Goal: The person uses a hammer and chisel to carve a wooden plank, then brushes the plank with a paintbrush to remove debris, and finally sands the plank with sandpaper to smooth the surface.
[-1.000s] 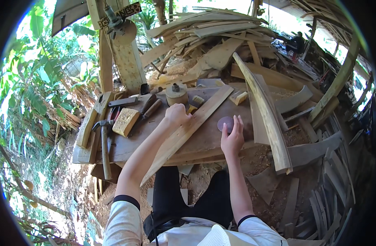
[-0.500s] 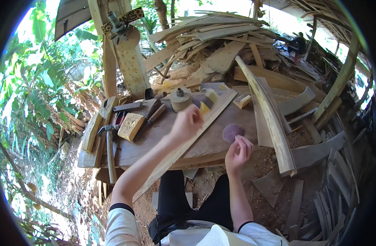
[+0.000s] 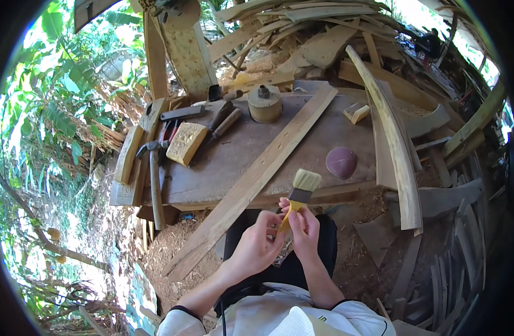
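A flat paintbrush with pale bristles, a dark metal band and a yellow handle is held over my lap, just off the bench's near edge. Its bristles point up and away from me. My right hand pinches the handle below the band. My left hand closes on the handle's lower part, which the fingers partly hide. Beyond the brush, a round purple sanding disc lies on the bench. A long wooden plank runs slantwise across the bench and juts over its near edge.
At the bench's left lie a claw hammer, a wood block and a wooden-handled tool. A round can-like container stands at the back. A long pale pole leans at the right. Scrap wood is piled beyond.
My left hand has come down from above the bench toward my lap, bringing the paintbrush. My right hand has moved from beside the sanding disc onto the brush handle. The view has shifted.
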`<state>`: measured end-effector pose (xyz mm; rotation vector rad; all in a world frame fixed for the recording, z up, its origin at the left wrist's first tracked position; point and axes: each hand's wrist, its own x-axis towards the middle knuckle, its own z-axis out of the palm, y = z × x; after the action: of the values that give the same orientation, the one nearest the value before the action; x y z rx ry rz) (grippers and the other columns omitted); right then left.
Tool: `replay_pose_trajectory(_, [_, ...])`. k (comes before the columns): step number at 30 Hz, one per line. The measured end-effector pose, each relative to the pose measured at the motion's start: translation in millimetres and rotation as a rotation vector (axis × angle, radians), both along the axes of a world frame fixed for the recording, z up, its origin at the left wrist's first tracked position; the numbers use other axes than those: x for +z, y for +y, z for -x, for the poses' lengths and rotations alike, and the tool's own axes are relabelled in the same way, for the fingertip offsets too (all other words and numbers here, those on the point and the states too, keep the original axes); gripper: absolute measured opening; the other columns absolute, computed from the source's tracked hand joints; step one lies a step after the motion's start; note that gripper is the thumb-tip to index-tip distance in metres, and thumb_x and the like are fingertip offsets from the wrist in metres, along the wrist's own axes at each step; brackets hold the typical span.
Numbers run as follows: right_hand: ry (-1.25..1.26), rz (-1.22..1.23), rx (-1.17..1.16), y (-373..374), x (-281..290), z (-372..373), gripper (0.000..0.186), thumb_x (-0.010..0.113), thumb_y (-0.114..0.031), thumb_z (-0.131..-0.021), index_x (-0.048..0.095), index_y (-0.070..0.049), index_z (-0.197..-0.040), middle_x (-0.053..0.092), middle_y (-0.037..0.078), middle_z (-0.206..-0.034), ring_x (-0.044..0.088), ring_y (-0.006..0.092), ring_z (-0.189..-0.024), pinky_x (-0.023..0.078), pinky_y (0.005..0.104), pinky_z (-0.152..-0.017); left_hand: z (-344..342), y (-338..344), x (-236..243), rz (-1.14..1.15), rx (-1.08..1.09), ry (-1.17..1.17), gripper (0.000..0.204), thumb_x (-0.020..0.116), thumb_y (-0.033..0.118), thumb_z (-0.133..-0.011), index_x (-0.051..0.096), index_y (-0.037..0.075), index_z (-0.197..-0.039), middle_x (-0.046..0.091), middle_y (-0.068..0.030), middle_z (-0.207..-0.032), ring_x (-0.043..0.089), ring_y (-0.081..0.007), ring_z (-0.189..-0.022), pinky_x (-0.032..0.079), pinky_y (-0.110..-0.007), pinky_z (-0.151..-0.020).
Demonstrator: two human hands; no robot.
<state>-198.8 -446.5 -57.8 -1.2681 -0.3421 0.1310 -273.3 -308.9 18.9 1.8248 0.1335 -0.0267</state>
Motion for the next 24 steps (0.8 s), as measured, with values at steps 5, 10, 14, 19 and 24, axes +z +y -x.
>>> replay_pose_trajectory(5, [-0.018,0.035,-0.051,-5.9,9.8,-10.0,0.030,0.050,-0.027,-0.118,0.064,0.001,-0.117,0.076,0.013,-0.106,0.075,0.0224,-0.099,0.058,0.0367,-0.092,58.4,26.4,-76.9,0.202,0.027,0.127,0.049,0.063,0.023,-0.111,0.050,0.000,-0.153,0.066,-0.0185,-0.145,0.067,-0.0283,-0.131,0.057,-0.040,-0.104])
replay_pose_trajectory(10, [0.106,0.068,0.022,-27.8,-0.2,-8.4,0.033,0.051,-0.028,-0.119,0.065,0.001,-0.122,0.065,0.003,-0.079,0.061,0.0104,-0.066,0.050,0.0269,-0.066,104.1,66.7,-132.0,0.632,0.288,0.012,0.070,0.047,0.052,-0.115,0.038,0.004,-0.165,0.059,-0.0213,-0.153,0.067,-0.0329,-0.129,0.056,-0.048,-0.106])
replay_pose_trajectory(14, [0.021,0.230,0.079,-25.3,-1.7,-2.8,0.033,0.057,-0.024,-0.115,0.065,0.004,-0.131,0.061,0.000,-0.077,0.054,0.0070,-0.066,0.047,0.0249,-0.064,120.5,84.2,-180.6,0.523,0.611,-0.167,0.072,0.045,0.052,-0.113,0.031,0.007,-0.168,0.059,-0.0241,-0.150,0.066,-0.0330,-0.129,0.048,-0.051,-0.114])
replay_pose_trajectory(19, [0.000,0.361,0.186,-17.3,29.9,5.3,0.040,0.066,-0.014,-0.109,0.059,0.006,-0.143,0.078,0.007,-0.093,0.067,0.0072,-0.073,0.052,0.0246,-0.065,124.2,74.8,-166.4,0.528,0.941,-0.450,0.069,0.050,0.041,-0.106,0.037,0.001,-0.161,0.056,-0.0226,-0.149,0.060,-0.0322,-0.134,0.043,-0.049,-0.118])
replay_pose_trajectory(24, [-0.175,0.417,0.264,-18.9,40.4,1.0,0.022,0.078,-0.015,-0.102,0.078,0.000,-0.118,0.082,0.011,-0.095,0.074,0.0104,-0.079,0.056,0.0264,-0.070,141.9,86.9,-119.8,0.447,1.009,-0.693,0.066,0.055,0.031,-0.099,0.042,-0.004,-0.154,0.053,-0.0210,-0.149,0.054,-0.0313,-0.139,0.038,-0.048,-0.123])
